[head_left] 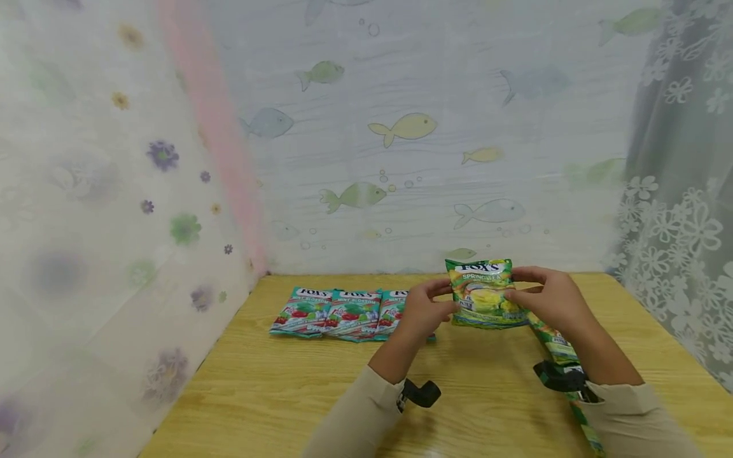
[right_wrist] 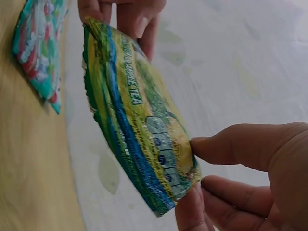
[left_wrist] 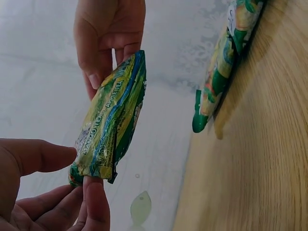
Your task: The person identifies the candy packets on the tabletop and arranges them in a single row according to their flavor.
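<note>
A green and yellow candy bag [head_left: 482, 296] marked FOX'S Spring Tea is held up above the table between both hands. My left hand [head_left: 422, 309] pinches its left edge, thumb in front and fingers behind. At the opposite edge my right hand [head_left: 551, 299] pinches it the same way. In the left wrist view the bag [left_wrist: 113, 115] appears from its lower edge, with a finger under one corner. The right wrist view shows the bag's [right_wrist: 139, 120] bottom seam and printed side, clear of the tabletop.
Several teal Mint Blossom candy bags [head_left: 354, 313] lie overlapping in a row at the table's back left. More green candy bags [head_left: 558, 343] lie in a line on the right, partly hidden by the right forearm. Behind the wooden table [head_left: 252, 388] hangs a fish-patterned backdrop [head_left: 412, 184].
</note>
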`<state>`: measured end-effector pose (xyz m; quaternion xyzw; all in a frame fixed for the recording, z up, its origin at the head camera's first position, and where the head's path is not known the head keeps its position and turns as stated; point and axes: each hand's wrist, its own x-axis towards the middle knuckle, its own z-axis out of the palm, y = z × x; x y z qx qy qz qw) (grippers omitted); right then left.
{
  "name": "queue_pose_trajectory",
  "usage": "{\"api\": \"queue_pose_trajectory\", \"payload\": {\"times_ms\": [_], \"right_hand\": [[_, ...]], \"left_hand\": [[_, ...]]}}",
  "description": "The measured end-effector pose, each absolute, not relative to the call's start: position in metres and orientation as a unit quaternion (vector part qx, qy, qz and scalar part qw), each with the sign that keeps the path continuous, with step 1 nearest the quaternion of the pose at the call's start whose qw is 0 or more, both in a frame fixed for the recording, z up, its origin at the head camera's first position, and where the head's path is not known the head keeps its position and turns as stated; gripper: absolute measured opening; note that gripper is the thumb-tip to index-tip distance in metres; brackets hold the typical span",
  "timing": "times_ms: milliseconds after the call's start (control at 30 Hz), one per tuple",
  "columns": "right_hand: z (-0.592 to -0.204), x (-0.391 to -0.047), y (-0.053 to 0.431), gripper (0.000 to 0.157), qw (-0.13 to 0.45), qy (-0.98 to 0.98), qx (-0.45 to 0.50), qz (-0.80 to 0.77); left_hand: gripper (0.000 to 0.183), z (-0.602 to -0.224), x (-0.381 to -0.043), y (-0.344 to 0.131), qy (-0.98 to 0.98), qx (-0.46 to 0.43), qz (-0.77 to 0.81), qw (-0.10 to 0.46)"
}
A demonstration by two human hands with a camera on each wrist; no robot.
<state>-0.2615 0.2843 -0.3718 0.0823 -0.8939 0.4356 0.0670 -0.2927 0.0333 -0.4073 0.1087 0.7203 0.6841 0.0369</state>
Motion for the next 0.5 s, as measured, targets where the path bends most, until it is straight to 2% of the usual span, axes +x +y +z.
{"api": "queue_pose_trajectory", "payload": {"times_ms": [500], "right_hand": [[-0.409, -0.281, 0.269, 0.054, 0.092, -0.884, 0.071, 0.452]], "left_hand": [[0.047, -0.439, -0.309, 0.030, 0.737, 0.083, 0.671, 0.005]]}}
